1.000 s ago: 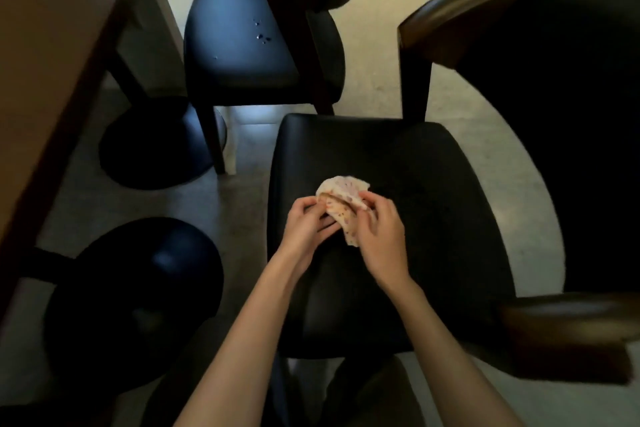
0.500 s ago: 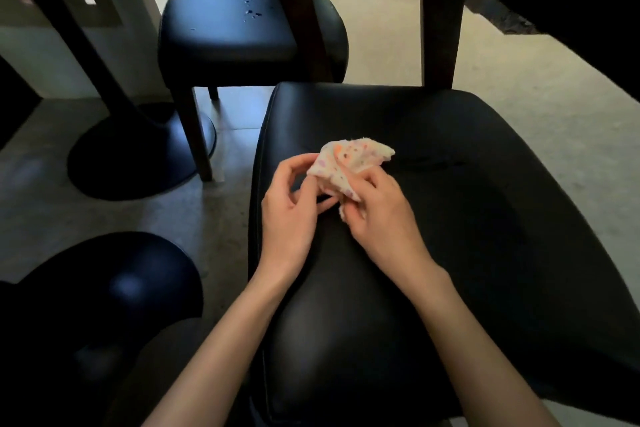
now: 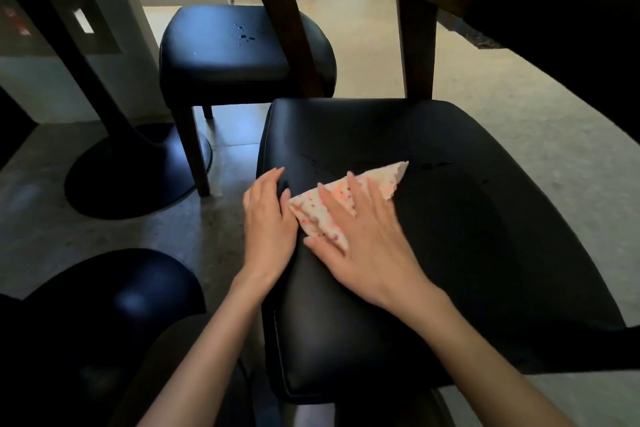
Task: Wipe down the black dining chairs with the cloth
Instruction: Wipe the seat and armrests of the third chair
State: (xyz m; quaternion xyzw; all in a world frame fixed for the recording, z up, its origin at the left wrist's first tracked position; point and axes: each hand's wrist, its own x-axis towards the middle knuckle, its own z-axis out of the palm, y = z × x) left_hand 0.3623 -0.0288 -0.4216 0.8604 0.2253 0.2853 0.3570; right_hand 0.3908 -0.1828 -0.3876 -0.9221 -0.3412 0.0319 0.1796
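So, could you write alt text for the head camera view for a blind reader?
A person's right hand presses a speckled cloth flat on a black chair seat, while the left hand rests at the seat's left edge. A second black chair with droplets stands behind.

cloth (image 3: pixel 313 210) is showing white with orange, pink and purple speckles | near chair seat (image 3: pixel 450 218) is gleaming plain black | far chair seat (image 3: pixel 221 48) is showing black with pale flecks | backrest posts (image 3: pixel 415 55) are showing dark brown | floor (image 3: pixel 367 45) is looking beige-grey | pedestal base (image 3: pixel 114 184) is showing black
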